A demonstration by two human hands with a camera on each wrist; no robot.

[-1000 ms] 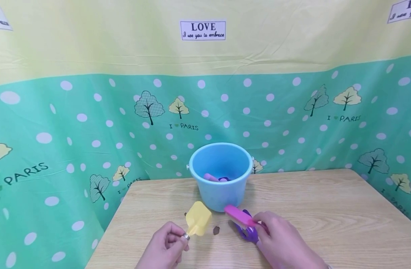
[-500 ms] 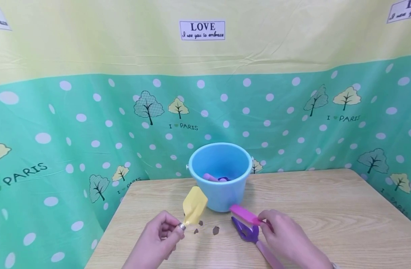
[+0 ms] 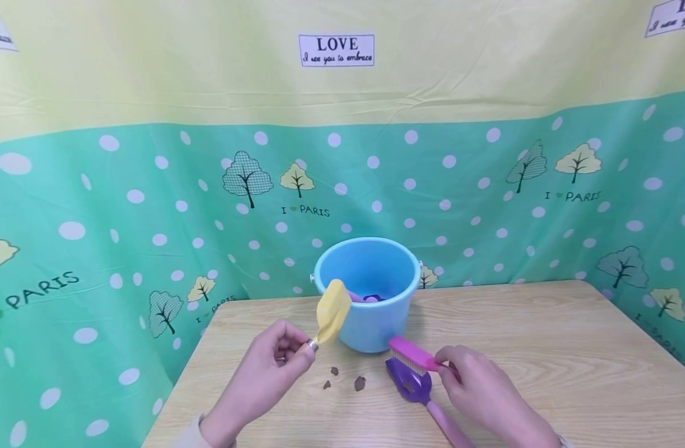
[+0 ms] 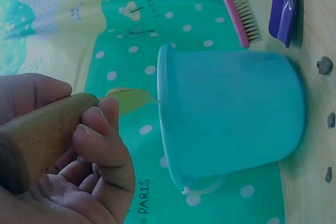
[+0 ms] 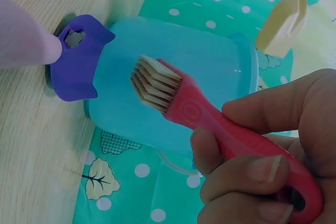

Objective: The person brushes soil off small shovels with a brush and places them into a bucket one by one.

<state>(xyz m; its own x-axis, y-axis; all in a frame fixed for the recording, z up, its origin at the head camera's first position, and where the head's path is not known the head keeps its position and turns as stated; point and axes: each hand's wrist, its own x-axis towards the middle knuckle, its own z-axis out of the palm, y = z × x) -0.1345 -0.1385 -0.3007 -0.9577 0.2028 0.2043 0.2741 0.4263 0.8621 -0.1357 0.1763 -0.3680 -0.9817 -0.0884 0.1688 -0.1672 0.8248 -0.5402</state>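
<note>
My left hand (image 3: 260, 370) grips a small trowel by its wooden handle (image 4: 50, 129). Tilted up, the trowel's yellow blade (image 3: 333, 310) overlaps the near left rim of the light blue bucket (image 3: 376, 326) in the head view. Pink handle between thumb and fingers, a brush (image 3: 415, 353) is held in my right hand (image 3: 479, 379). Its pale bristles face down above a purple scoop (image 3: 415, 389) that lies on the table with a brown lump (image 5: 74, 38) in its pan. Several things with pink and purple parts lie inside the bucket, mostly hidden.
Three brown lumps, the largest one (image 3: 360, 383) nearest the scoop, lie on the wooden table (image 3: 521, 336) in front of the bucket. A green and yellow patterned curtain (image 3: 471, 205) hangs right behind the table.
My left hand has lifted the trowel from over the table to the bucket's rim, uncovering small lumps below. The brush in my right hand has shifted slightly right.
</note>
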